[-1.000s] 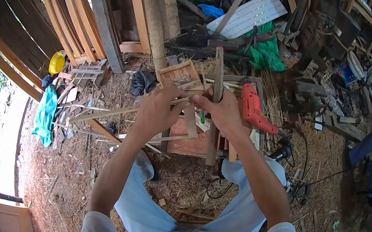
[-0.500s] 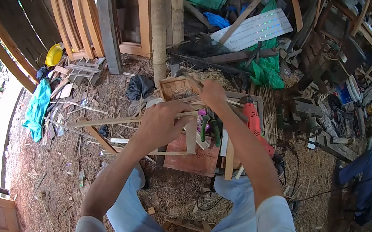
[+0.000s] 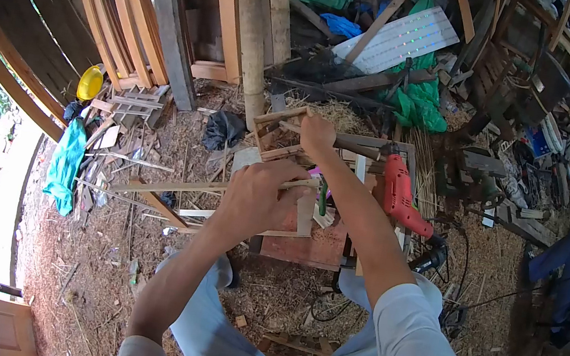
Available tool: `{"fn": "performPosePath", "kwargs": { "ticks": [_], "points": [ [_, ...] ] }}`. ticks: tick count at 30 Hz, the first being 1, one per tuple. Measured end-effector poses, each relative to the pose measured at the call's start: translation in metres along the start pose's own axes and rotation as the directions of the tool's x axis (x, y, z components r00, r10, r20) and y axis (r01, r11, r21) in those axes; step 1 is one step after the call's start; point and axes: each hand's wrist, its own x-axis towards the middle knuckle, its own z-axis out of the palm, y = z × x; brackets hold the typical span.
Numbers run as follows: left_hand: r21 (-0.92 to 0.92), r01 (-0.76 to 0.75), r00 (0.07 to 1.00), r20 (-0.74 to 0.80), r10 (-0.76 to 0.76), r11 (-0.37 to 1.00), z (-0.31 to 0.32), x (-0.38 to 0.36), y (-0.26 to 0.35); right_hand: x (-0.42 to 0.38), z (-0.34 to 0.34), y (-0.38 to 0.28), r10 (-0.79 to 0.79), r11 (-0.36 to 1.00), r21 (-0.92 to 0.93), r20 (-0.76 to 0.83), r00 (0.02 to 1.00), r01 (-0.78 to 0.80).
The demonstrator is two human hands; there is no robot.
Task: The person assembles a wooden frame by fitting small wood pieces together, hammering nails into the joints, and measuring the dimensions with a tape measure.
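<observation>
The wooden slat (image 3: 170, 186) lies under my left hand (image 3: 256, 200), which is closed around its near end, fingers curled over the top; its long axis runs nearly level, pointing away to my left and tilting slightly down at the far end. Just beyond that hand sits the small wooden box (image 3: 279, 132), and my right hand (image 3: 317, 134) reaches into it, fingers pressed together on something inside that I cannot make out. To the right of the box lies the red power drill (image 3: 400, 194), nose toward the box, handle toward my right knee; I can read no writing or brand on it. Below the box, between it and my knees, is the reddish board (image 3: 310, 241) the slat partly rests over. Left of the box a black bag (image 3: 222, 128) lies on the sawdust, farther left a teal cloth (image 3: 66, 164), and above that a yellow helmet (image 3: 90, 82).
</observation>
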Motion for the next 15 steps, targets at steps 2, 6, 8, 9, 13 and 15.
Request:
{"fn": "performPosePath", "kwargs": {
  "ticks": [2, 6, 8, 9, 13, 15],
  "points": [
    [-0.019, 0.002, 1.000, -0.008, -0.002, 1.000, -0.002, -0.001, 0.000, 0.002, 0.001, 0.001, 0.005, 0.999, 0.040, -0.039, 0.999, -0.004],
    [0.014, 0.015, 0.999, 0.031, -0.016, 1.000, -0.003, 0.002, 0.003, -0.003, -0.003, 0.012, -0.004, 0.997, 0.075, 0.069, 0.998, -0.001],
    [0.035, 0.017, 0.999, 0.033, -0.018, 0.999, -0.004, 0.004, 0.002, -0.004, -0.006, 0.012, -0.011, 0.995, 0.099, 0.053, 0.999, 0.005],
    [0.015, 0.026, 0.999, 0.034, -0.026, 1.000, -0.004, 0.005, 0.003, -0.005, -0.006, 0.012, -0.013, 0.989, 0.149, 0.003, 1.000, 0.013],
    [0.004, 0.014, 0.999, 0.031, -0.014, 1.000, -0.003, 0.002, 0.003, -0.004, -0.007, 0.008, -0.016, 0.984, 0.175, -0.045, 0.999, 0.023],
    [0.017, 0.022, 0.999, 0.036, -0.023, 1.000, -0.004, 0.002, 0.005, -0.002, -0.006, 0.009, -0.017, 0.983, 0.181, -0.043, 0.999, 0.024]
  ]
}}
